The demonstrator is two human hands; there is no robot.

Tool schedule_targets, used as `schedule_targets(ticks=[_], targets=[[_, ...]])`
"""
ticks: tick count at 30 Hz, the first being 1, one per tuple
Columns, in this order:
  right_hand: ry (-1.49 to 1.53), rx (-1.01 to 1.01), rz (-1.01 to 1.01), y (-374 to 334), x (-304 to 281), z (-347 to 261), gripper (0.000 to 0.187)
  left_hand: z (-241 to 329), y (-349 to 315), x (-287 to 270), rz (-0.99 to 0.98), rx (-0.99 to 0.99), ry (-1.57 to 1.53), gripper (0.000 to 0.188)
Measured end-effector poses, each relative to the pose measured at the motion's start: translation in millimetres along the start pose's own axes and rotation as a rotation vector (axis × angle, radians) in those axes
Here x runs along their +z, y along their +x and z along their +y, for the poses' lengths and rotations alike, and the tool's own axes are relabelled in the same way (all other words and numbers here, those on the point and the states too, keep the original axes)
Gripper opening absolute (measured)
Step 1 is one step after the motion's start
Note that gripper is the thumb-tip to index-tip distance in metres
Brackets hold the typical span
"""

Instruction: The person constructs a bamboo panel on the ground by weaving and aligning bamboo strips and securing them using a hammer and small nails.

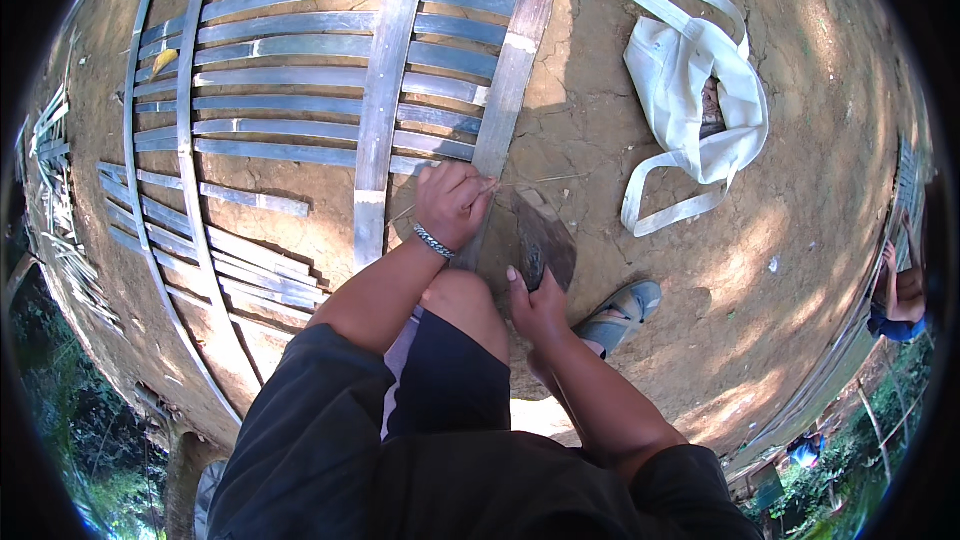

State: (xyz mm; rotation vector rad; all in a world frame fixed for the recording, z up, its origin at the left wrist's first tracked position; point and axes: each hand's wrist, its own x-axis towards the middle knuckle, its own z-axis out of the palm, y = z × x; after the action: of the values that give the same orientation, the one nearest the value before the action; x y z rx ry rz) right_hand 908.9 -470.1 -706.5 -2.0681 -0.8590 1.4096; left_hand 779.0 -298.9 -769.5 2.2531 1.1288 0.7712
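Observation:
A lattice of flat bamboo slats point(290, 77) lies on the ground ahead of me, with horizontal strips crossing long upright ones. My left hand point(455, 202), with a bracelet at its wrist, is closed at the lower end of the lattice, over the rightmost long slat point(508, 80). A thin pale strand point(545, 179) sticks out to the right of its fingertips and seems pinched there. My right hand point(540, 308) grips a dark, broad, flat tool point(550, 240), just right of the left hand. Its exact kind is unclear, and the fingers partly hide its near end.
A white cloth bag point(690, 90) with long straps and something brown inside lies to the right. Shorter bamboo strips point(255, 265) lie at the left, and a pile of split pieces point(60, 190) farther left. My sandalled foot point(622, 317) is near my right hand. Another person point(900, 295) sits at the far right.

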Motion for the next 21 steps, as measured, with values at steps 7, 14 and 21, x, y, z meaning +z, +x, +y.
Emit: schedule_targets(ticks=[7, 14, 21], targets=[[-0.124, -0.06, 0.018, 8, 1, 2, 0.05, -4, 2, 1, 0.011, 0.022, 0.013, 0.017], [-0.092, -0.047, 0.015, 10, -4, -5, 0.049, -8, -9, -13, -0.118, -0.092, -0.085, 0.045], [-0.117, -0.225, 0.087, 4, 2, 18, 0.051, 14, -3, -36, -0.375, -0.367, 0.457, 0.119]])
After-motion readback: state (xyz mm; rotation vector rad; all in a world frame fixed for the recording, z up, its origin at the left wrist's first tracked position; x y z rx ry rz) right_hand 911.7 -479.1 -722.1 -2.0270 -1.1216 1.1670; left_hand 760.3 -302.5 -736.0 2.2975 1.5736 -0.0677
